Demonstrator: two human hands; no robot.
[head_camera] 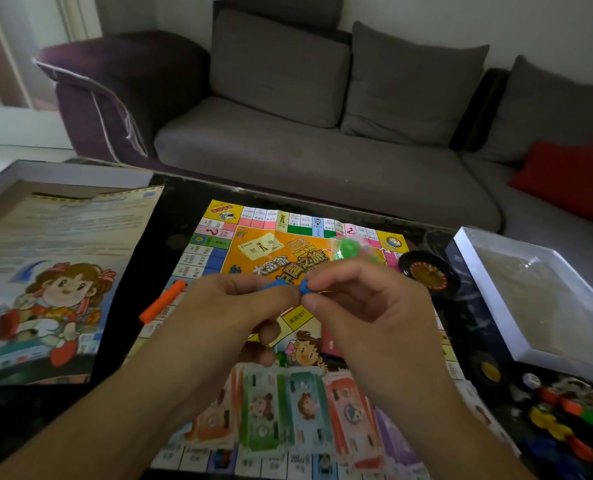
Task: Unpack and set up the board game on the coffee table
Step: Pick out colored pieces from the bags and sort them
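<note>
Both forearms reached in from the lower edge and met above the middle of the board (289, 344). The left hand (232, 308) and right hand (367, 306) were held fingertip to fingertip, fingers curled, together pinching a small blue piece (289, 289); its exact shape could not be told. The board lay unfolded flat on the dark desk (170, 209), with coloured squares round its edge and an orange centre. On it lay an orange stick (163, 301) at the left, a clear bag of green pieces (352, 249) at the far side, and banknotes (288, 407) fanned near the person. A small roulette wheel (426, 275) sat just beside the board's right edge. A box lid (489, 289) lay at the right, loose coloured tokens (565, 420) near it, and a printed sheet (63, 271) at the left.
</note>
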